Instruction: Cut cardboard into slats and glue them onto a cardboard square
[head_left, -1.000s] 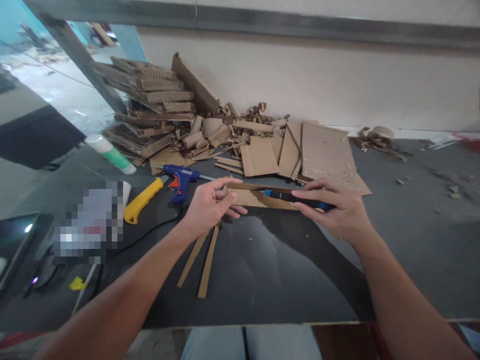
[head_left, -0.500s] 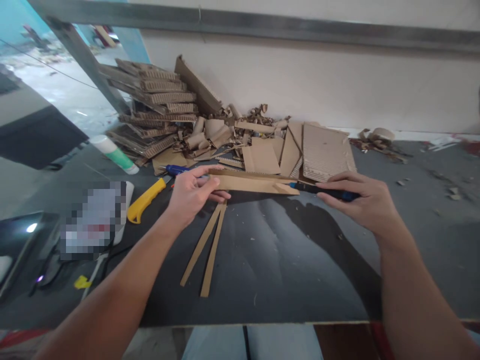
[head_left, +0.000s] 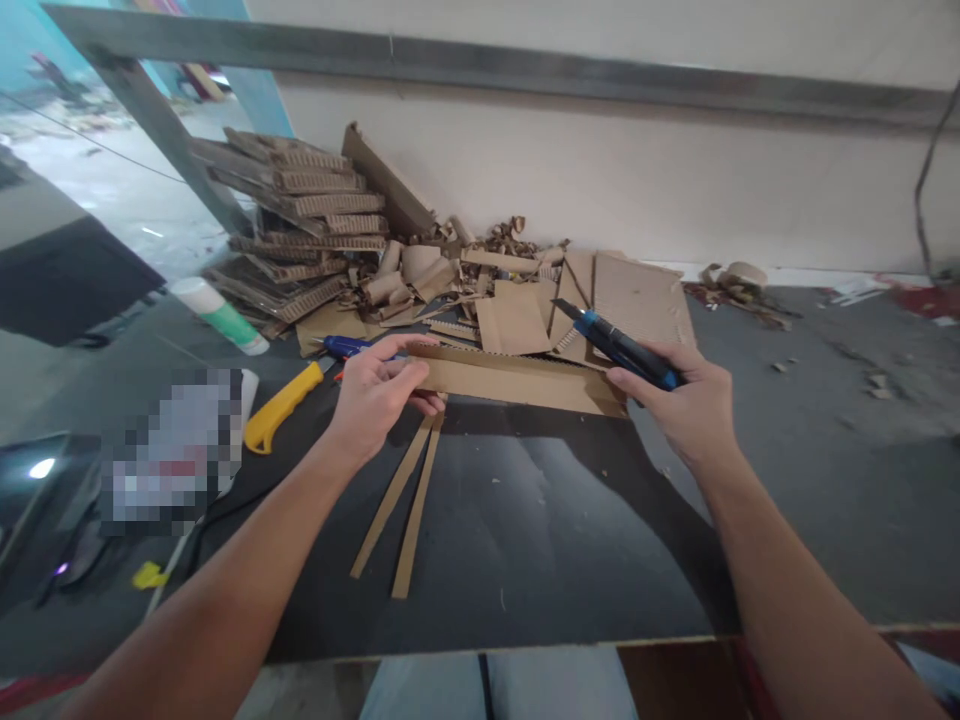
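My left hand (head_left: pixel 381 395) is closed on the left end of a long corrugated cardboard strip (head_left: pixel 517 382), held above the dark table. In my right hand (head_left: pixel 690 400) is a black and blue utility knife (head_left: pixel 622 345), its blade pointing up and to the left, above the cardboard. My right thumb is at the strip's right end; whether it presses on it I cannot tell. Two narrow cardboard strips (head_left: pixel 397 500) lie on the table just below my left hand, spread in a V.
A yellow-handled tool (head_left: pixel 283 408), a blue-handled tool (head_left: pixel 343 346) and a white-green tube (head_left: pixel 221 315) lie to the left. Stacked corrugated pieces (head_left: pixel 322 205), scraps (head_left: pixel 427 270) and flat cardboard sheets (head_left: pixel 641 300) line the back. The table's front edge (head_left: pixel 525 650) is near me.
My right hand has moved left, and the knife blade has come out of the cardboard's right end and tilted upward. The split right end now looks closer together. My left hand keeps its grip.
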